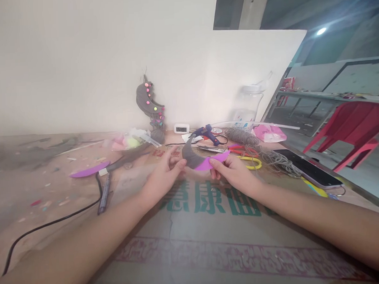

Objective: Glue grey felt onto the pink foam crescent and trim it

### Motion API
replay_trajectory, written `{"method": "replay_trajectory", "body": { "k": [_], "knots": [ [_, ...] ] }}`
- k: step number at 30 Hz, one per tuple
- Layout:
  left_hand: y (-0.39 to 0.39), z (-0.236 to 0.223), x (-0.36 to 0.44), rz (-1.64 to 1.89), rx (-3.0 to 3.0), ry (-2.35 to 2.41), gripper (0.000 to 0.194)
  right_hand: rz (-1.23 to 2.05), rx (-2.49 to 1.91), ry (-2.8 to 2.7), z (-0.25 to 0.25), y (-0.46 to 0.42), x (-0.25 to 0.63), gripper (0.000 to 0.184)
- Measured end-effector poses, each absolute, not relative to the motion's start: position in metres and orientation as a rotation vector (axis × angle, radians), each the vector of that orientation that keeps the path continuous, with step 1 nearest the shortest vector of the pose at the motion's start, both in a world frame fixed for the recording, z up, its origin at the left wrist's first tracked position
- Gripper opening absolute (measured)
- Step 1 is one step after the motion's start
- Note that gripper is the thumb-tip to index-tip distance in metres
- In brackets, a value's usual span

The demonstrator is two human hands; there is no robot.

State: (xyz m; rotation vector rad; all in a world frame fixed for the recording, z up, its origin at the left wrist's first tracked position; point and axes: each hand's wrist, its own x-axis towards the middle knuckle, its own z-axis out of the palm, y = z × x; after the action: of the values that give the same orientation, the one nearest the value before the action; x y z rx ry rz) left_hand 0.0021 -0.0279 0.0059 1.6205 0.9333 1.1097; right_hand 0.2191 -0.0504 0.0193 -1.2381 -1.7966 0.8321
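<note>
Both my hands hold one crescent-shaped cutout (200,160) just above the cardboard sheet (212,237). Its left half is wrapped in grey yarn, its right half is bare purple. My left hand (165,173) pinches the grey end with fingers closed. On the purple end my right hand (231,170) grips with thumb and fingers closed. A strand of grey yarn (245,136) runs back to a loose pile behind. A blue glue gun (208,134) lies just beyond the crescent.
A second purple crescent (89,169) and a black corded tool (104,194) lie at left. A finished grey crescent with coloured dots (148,102) leans on the wall. Scissors (240,150), a phone (311,168), a clear jar (250,103) and a red chair (352,128) are at right.
</note>
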Motion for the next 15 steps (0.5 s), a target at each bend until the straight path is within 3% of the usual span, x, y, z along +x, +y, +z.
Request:
{"method": "replay_trajectory", "body": {
  "k": [6, 15],
  "knots": [
    [-0.0232, 0.0078, -0.0019, 0.968, 1.537, 0.933, 0.035, 0.657, -1.166, -2.034, 0.0134, -0.0536, 0.2169, 0.044],
    [-0.026, 0.0093, -0.0016, 1.004, 1.542, 0.986, 0.035, 0.806, -1.045, -1.751, 0.0164, -0.0568, 0.2216, 0.043]
  ]
}}
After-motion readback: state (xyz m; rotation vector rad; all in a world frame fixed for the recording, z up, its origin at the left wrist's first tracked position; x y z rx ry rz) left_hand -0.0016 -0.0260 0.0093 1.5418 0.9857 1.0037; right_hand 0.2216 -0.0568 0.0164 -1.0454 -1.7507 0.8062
